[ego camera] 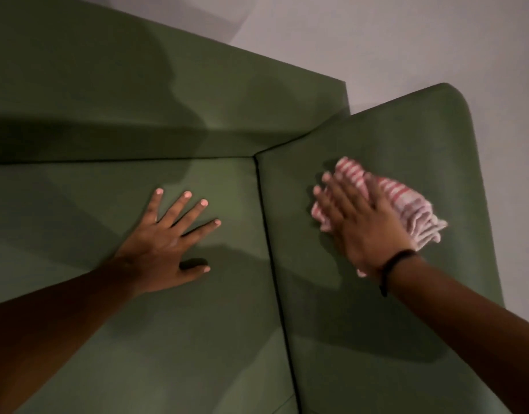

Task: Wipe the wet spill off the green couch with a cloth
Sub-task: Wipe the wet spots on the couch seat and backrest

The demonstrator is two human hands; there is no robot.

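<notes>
The green couch (pixel 197 339) fills most of the view, with a dark seam between two seat cushions. A crumpled pink-and-white striped cloth (pixel 406 201) lies on the right cushion. My right hand (pixel 361 222) presses flat on top of the cloth and is blurred by motion; a black band circles its wrist. My left hand (pixel 167 240) rests flat on the left cushion, fingers spread, holding nothing. I cannot make out a wet patch on the fabric.
The couch backrest (pixel 137 100) rises behind the left cushion. The right cushion's rounded outer edge (pixel 478 174) borders pale grey floor or wall (pixel 406 40) at the top and right.
</notes>
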